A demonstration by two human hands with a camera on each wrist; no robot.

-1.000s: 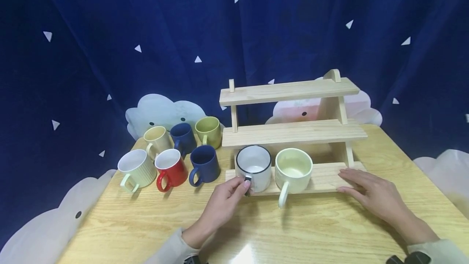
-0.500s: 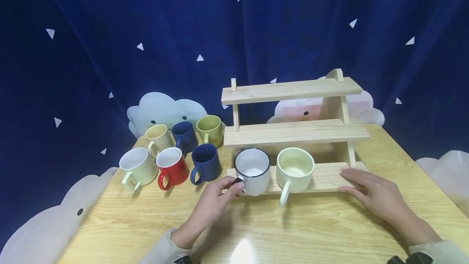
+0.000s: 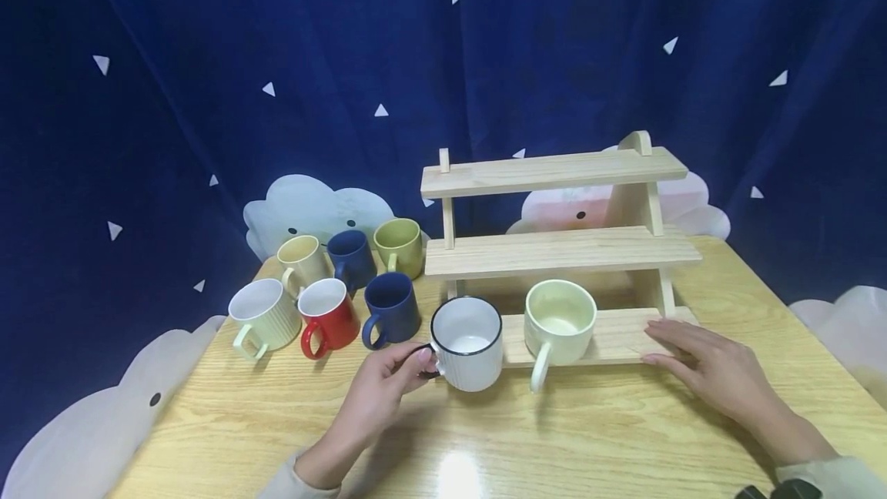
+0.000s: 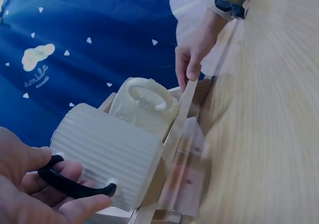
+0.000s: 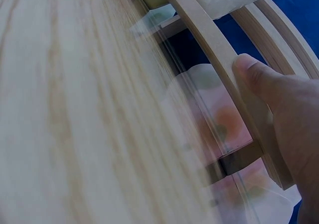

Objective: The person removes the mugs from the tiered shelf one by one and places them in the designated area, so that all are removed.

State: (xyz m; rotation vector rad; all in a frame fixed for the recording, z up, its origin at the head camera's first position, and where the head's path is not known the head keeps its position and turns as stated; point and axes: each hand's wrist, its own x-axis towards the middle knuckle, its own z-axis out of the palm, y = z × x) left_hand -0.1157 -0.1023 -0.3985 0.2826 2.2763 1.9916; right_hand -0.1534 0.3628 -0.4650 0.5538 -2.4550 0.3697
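Observation:
My left hand [image 3: 377, 387] pinches the black handle [image 4: 75, 184] of a white ribbed mug [image 3: 471, 364] with a black rim. That mug is upright in front of the left end of the lowest board of a wooden three-tier shelf [image 3: 561, 249]; whether it touches the board is unclear. A pale cream mug [image 3: 560, 322] stands on this board, its handle toward me. At the board's right end, my right hand [image 3: 714, 368] grips the wood, fingers over the top and thumb [image 5: 251, 69] against the front edge.
Left of the shelf, several mugs stand on the table [image 3: 242, 422]: a white ribbed one [image 3: 266, 322], a red one [image 3: 333, 323], two blue ones including the front blue mug [image 3: 393, 314], a yellow one [image 3: 301, 260] and a green one [image 3: 402, 249]. A blue curtain [image 3: 333, 45] hangs behind.
My left hand has drawn the black-rimmed mug left and toward me, from on the lowest board to in front of it. The right hand has stayed on the board's end.

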